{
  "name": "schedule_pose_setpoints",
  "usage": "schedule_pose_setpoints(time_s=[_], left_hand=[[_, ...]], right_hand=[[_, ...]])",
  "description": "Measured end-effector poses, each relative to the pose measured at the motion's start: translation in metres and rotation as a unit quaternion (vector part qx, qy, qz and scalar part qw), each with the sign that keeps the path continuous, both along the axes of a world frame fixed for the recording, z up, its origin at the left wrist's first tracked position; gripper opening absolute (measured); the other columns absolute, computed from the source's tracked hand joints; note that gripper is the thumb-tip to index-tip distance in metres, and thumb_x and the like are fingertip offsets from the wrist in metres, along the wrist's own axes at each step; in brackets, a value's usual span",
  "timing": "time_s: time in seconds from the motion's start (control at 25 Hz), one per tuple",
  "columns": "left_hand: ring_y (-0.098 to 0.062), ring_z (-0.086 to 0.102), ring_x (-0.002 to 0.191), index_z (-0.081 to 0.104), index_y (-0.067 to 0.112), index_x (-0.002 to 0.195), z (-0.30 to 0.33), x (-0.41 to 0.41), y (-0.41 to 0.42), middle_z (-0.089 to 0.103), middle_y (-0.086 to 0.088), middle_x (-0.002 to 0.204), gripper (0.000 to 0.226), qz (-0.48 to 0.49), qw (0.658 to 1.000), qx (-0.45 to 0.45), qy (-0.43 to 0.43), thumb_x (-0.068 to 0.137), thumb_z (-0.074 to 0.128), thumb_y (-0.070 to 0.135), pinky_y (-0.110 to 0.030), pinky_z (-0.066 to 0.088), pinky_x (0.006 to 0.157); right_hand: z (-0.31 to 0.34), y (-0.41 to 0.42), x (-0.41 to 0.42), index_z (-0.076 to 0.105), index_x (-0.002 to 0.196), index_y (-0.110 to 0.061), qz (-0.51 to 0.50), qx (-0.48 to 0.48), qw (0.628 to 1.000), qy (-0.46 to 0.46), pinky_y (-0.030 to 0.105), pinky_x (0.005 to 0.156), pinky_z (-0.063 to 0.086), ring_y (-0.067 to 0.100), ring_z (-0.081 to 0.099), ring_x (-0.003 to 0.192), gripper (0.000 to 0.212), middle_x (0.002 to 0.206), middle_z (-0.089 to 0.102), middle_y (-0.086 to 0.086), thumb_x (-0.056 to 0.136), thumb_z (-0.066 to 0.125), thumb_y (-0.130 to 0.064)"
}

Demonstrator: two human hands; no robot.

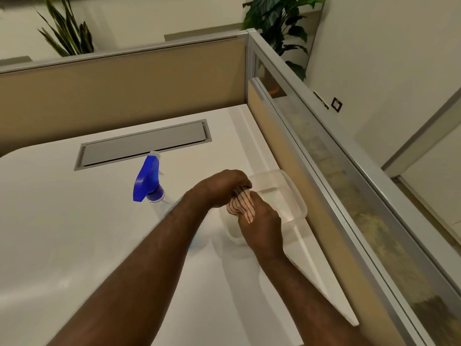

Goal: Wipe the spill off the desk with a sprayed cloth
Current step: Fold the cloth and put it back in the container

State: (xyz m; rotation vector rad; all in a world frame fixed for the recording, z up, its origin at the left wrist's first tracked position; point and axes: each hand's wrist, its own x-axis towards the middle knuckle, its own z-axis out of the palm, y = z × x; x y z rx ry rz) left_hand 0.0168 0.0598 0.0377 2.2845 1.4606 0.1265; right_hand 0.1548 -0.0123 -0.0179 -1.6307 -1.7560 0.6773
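Observation:
A white cloth with red stripes (pixel 240 204) is bunched and twisted between both hands above a clear plastic tub (pixel 294 193) that stands on the white desk (pixel 74 221) near its right edge. My left hand (pixel 222 187) grips the cloth's upper end and my right hand (pixel 262 228) grips its lower end. A clear spray bottle with a blue trigger head (pixel 148 179) stands upright just left of my left forearm. No spill shows on the visible desk surface.
A grey cable flap (pixel 144 143) is set into the desk's far side. Beige cubicle partitions (pixel 124 86) close off the back and right edges. Potted plants (pixel 279 23) stand behind the partitions.

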Motion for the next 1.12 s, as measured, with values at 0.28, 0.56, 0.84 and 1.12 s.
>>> schedule_pose_setpoints(time_s=[0.28,0.56,0.84,1.12], left_hand=[[-0.025,0.060,0.116,0.069,0.014,0.118,-0.026,0.003,-0.009,0.068,-0.004,0.125,0.033,-0.063,0.992,0.086,0.066,0.086,0.064,0.005,-0.032,0.047,0.093],[-0.025,-0.003,0.151,0.037,0.031,0.146,-0.048,0.000,-0.016,0.029,0.009,0.158,0.050,-0.069,0.968,0.061,0.233,0.100,0.046,0.014,-0.051,-0.007,0.120],[-0.030,-0.012,0.149,0.043,0.037,0.141,-0.049,0.011,-0.011,0.034,0.009,0.156,0.043,-0.069,0.956,0.035,0.284,0.099,0.051,0.029,-0.056,-0.023,0.109],[-0.024,0.000,0.151,0.025,0.032,0.150,-0.039,0.001,-0.060,0.022,0.006,0.160,0.060,0.036,0.987,0.099,0.125,0.098,0.046,0.011,-0.047,-0.009,0.118]], right_hand=[[-0.003,0.007,-0.016,0.063,0.109,-0.013,-0.004,-0.033,0.989,-0.141,0.028,0.075,0.055,0.020,0.070,0.088,0.019,0.100,0.073,0.005,0.092,0.057,-0.020],[-0.004,0.014,-0.016,0.062,0.113,-0.014,0.039,-0.106,0.969,-0.219,0.026,0.077,0.049,0.020,0.067,0.097,0.029,0.108,0.070,0.005,0.090,0.059,-0.032],[0.000,0.029,-0.022,0.058,0.120,-0.013,0.101,-0.205,0.931,-0.285,0.033,0.086,0.051,0.024,0.064,0.105,0.037,0.118,0.066,0.008,0.090,0.061,-0.034],[0.019,0.026,0.007,0.061,0.119,-0.015,0.008,-0.100,0.984,-0.149,0.033,0.081,0.052,0.025,0.065,0.102,0.029,0.115,0.069,0.007,0.093,0.050,-0.023]])
